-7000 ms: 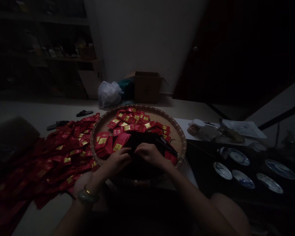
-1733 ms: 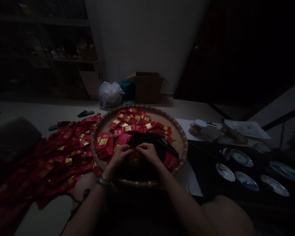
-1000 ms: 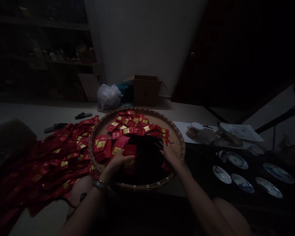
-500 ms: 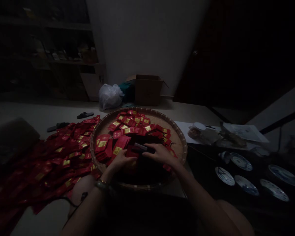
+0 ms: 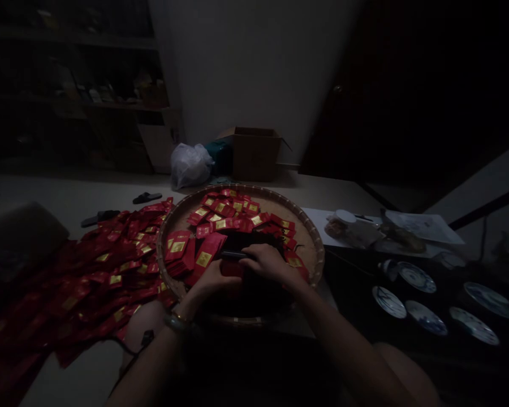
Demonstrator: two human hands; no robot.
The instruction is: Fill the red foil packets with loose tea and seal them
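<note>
Left hand (image 5: 215, 281) gripping a small red gold-labelled packet (image 5: 232, 269), right hand (image 5: 269, 263) curled over a slim black strip (image 5: 233, 255), both above a round woven bamboo tray (image 5: 316, 243).

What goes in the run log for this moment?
left hand: touching red packet | right hand: on dark strip | both over round woven tray | gold-labelled red packets in tray, heap left of it

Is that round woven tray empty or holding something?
Holding something: red packets with gold labels cover much of the tray.
</note>
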